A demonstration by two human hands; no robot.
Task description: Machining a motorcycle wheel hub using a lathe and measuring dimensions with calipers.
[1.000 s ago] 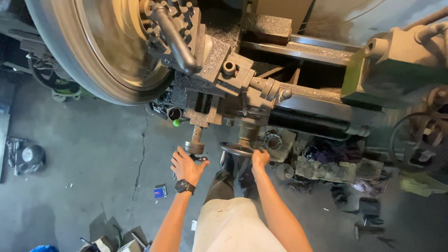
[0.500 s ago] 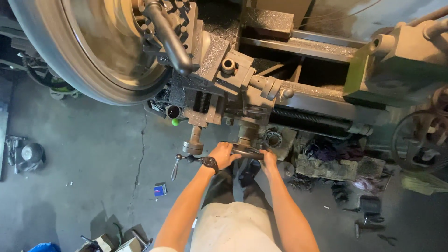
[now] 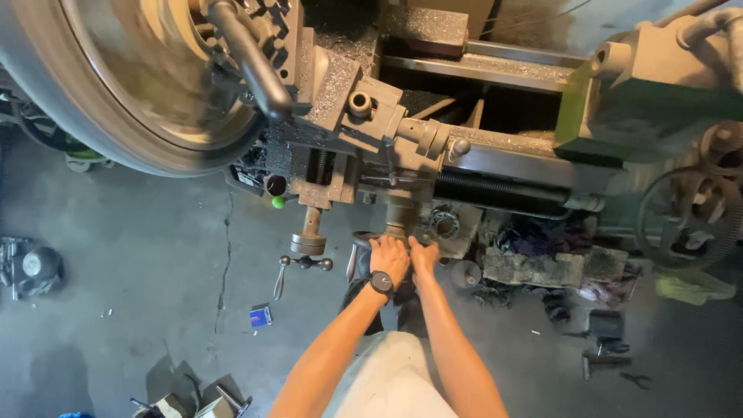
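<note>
While mostly hidden, a dark round handwheel (image 3: 362,249), both hands' (image 3: 391,257) (image 3: 423,255) fingers closed around its rim.

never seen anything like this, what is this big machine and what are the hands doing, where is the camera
The camera sits on the person's head and looks straight down, so you see their own arms and the concrete floor below. The big grey machine is a metal lathe: the blurred disc at the upper left is its spinning chuck. Both hands are on one handwheel at the front of the machine. The left hand, with a black wristwatch, and the right hand grip it side by side. To the left hangs a smaller crank handle, untouched. A small blue box lies on the floor.
</note>
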